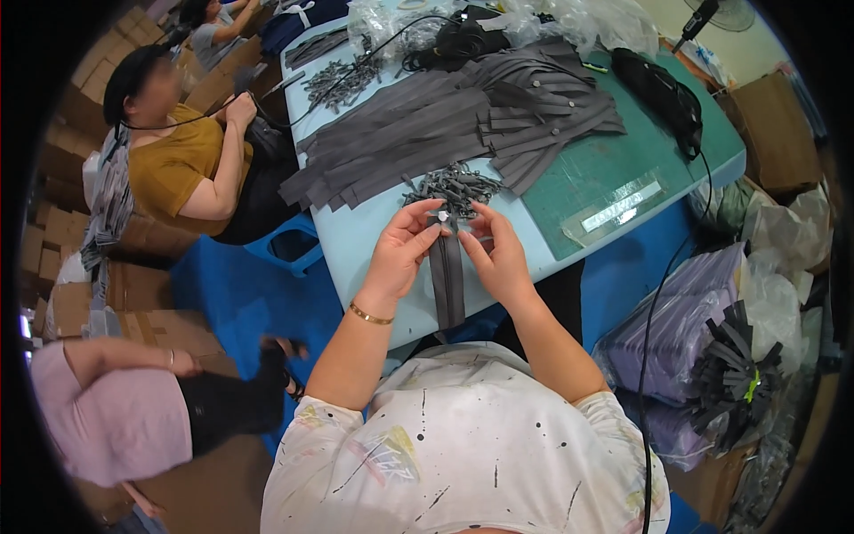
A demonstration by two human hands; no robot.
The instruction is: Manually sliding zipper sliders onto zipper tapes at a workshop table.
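Observation:
A dark grey fabric strap (447,289) hangs from between my hands, over the table's near edge. My left hand (398,249) pinches its upper end with thumb and forefinger, beside a small shiny round piece (442,215). My right hand (500,256) has its fingers curled at the same end, the thumb close to the strap. Just beyond my fingertips lies a heap of small dark grey clips (454,184). Behind it, many more grey straps (400,129) are spread in overlapping layers, with small round light pieces on some at the right.
A green mat (569,178) covers the table's right part, with a black pouch (656,100) on it. Further back lie more clips (342,82) and clear plastic bags (605,22). Another person (182,160) sits at left near a blue stool (289,245); someone in pink (116,400) is lower left.

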